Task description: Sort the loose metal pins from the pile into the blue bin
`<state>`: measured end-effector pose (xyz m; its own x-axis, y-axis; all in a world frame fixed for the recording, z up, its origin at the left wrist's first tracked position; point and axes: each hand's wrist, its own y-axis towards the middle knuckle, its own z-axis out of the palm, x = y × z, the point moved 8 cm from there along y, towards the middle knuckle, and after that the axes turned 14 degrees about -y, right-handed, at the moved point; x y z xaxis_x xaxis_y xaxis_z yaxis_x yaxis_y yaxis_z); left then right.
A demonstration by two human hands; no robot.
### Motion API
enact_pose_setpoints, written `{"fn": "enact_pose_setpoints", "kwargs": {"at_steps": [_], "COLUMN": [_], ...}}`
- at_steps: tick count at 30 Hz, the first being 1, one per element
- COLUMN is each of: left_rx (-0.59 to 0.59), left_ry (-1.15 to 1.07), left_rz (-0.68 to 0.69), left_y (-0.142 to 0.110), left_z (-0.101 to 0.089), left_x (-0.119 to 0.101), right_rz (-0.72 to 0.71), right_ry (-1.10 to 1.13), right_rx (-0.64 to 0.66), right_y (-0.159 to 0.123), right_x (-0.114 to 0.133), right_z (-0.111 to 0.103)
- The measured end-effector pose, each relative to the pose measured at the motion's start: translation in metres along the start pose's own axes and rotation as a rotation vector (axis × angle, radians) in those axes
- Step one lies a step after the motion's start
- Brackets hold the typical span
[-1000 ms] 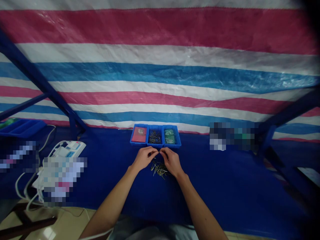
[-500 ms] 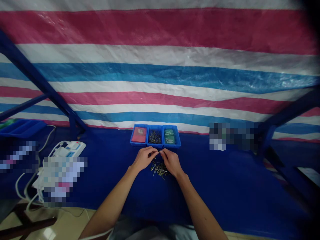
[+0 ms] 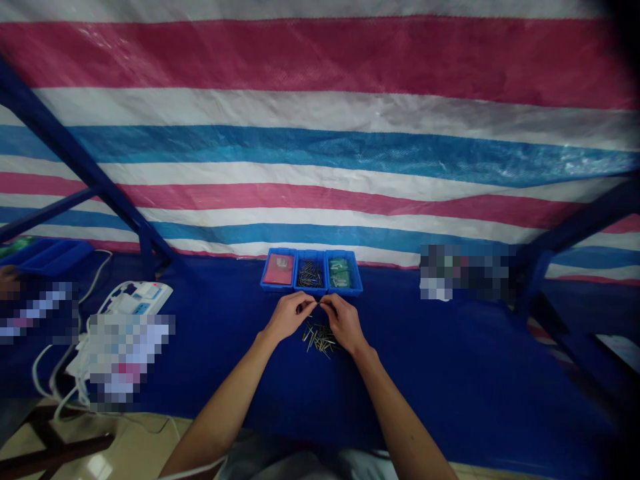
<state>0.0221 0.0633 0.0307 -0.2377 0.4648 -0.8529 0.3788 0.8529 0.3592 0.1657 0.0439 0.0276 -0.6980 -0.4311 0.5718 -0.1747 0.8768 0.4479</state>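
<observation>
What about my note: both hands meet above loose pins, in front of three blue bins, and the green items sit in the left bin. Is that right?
No: the green items sit in the right bin, not the left bin, as the head view shows. The rest stands.

A striped tarpaulin (image 3: 320,133) hangs behind the blue cloth (image 3: 450,360); leftward sit a blue tray (image 3: 53,258) and what looks like a white control unit (image 3: 134,298) with cables (image 3: 50,380).

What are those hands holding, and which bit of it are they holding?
The left hand and right hand seem to pinch a tiny metal pin between their fingertips; it's too small to tell which part.
</observation>
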Motion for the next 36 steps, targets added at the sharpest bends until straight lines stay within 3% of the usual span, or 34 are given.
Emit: {"fn": "enact_pose_setpoints", "kwargs": {"at_steps": [24,36], "left_rx": [0.004,-0.014], "left_ry": [-0.017,-0.017], "left_rz": [0.013,0.015], "left_y": [0.0004,0.0007], "left_z": [0.0005,-0.0008], "left_x": [-0.0018,-0.0008], "right_rz": [0.003,0.004], "right_ry": [-0.142,-0.016], "right_rx": [0.029,0.002], "right_y": [-0.0001,0.0002], "right_x": [0.0033,0.0057], "right_z": [-0.0002,-0.0045]}}
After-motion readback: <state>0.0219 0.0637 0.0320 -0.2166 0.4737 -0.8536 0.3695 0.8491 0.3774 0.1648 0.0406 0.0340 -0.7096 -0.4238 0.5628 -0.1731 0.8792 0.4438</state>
